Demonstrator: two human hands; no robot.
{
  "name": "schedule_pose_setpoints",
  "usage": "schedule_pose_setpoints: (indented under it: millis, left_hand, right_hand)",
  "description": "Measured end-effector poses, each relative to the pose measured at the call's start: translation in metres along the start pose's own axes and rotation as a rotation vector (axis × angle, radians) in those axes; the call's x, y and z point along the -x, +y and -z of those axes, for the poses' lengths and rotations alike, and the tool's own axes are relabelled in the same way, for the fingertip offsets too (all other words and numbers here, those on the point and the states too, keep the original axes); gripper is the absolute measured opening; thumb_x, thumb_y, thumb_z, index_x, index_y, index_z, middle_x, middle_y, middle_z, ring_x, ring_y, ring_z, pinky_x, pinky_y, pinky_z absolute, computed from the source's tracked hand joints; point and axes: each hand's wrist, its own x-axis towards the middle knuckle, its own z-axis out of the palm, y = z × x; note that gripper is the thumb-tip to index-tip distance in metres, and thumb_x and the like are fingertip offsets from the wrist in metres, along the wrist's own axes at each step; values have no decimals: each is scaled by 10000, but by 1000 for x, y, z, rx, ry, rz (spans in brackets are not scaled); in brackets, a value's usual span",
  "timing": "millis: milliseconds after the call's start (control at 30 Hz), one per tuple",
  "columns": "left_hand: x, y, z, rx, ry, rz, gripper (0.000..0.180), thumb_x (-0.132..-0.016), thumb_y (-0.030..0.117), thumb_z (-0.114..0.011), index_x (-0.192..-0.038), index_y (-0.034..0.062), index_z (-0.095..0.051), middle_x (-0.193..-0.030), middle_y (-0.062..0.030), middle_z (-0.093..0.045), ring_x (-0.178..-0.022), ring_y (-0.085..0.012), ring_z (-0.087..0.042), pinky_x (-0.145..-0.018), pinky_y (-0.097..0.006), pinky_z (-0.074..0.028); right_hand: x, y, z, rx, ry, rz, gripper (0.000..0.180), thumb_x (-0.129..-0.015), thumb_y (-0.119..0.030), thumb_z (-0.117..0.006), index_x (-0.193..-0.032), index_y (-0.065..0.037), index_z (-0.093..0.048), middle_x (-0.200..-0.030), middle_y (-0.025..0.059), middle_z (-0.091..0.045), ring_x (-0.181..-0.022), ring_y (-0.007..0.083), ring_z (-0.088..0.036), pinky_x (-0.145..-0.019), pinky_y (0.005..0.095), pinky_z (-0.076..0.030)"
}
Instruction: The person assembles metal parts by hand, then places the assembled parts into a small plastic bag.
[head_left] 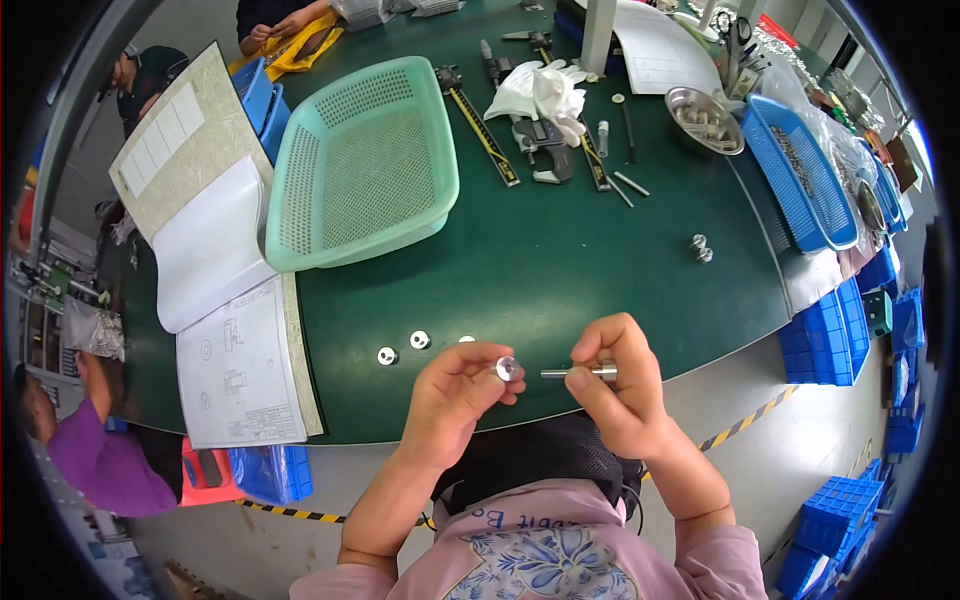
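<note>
1. Left hand (452, 398), just off the worktop's near edge: thumb and fingers pinched on a small round metal part (508, 369).
2. Right hand (622, 398), same height, just across: thumb and forefinger closed on the thick end of a slim metal pin tool (555, 374).
3. Key relation: pin's long axis runs roughly left-right, thin tip pointing left at the round part. Small gap, not touching. Round part lies left of the right fingers, left hand has it; which way its bore faces, cannot tell exactly.
4. Worktop (560, 260), near edge, left of centre: round silver pieces (420, 340), apart from each other, beyond the left hand; one partly hidden by it.
5. Near left corner: drawing sheet (245, 375) in an opened folder.
6. Toward the right edge: two shiny parts (702, 249), touching.
7. Left half, farther back: pale green basket (365, 150).
8. Far middle: caliper (478, 130), micrometer (540, 140), white gloves (538, 92) just beyond it.
9. Far right: metal bowl (684, 103), blue basket (835, 220) beside it.
10. Far edge, left: co-worker's hands at yellow cloth (310, 45).
</note>
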Motion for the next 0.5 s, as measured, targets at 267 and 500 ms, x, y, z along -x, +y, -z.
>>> schedule_pose_setpoints:
  millis: [267,500]
  left_hand:
    - [7,-2,4,-73,-101,-53,268,-769,31,-566,-1020,-19,-490,-916,-93,-566,-830,-145,-547,-748,-254,-448]
    - [8,-3,1,-58,-124,-64,267,-770,23,-561,-1020,-30,-486,-929,-113,-561,-857,-155,-544,-779,-268,-448]
  right_hand:
    - [1,3,-7,30,-58,130,172,-727,39,-487,-856,10,-376,-633,67,-472,-477,95,-447,-415,220,-337]
    - [3,6,-8,39,-49,152,167,-712,43,-484,-839,6,-382,-595,53,-464,-420,85,-410,-394,220,-308]
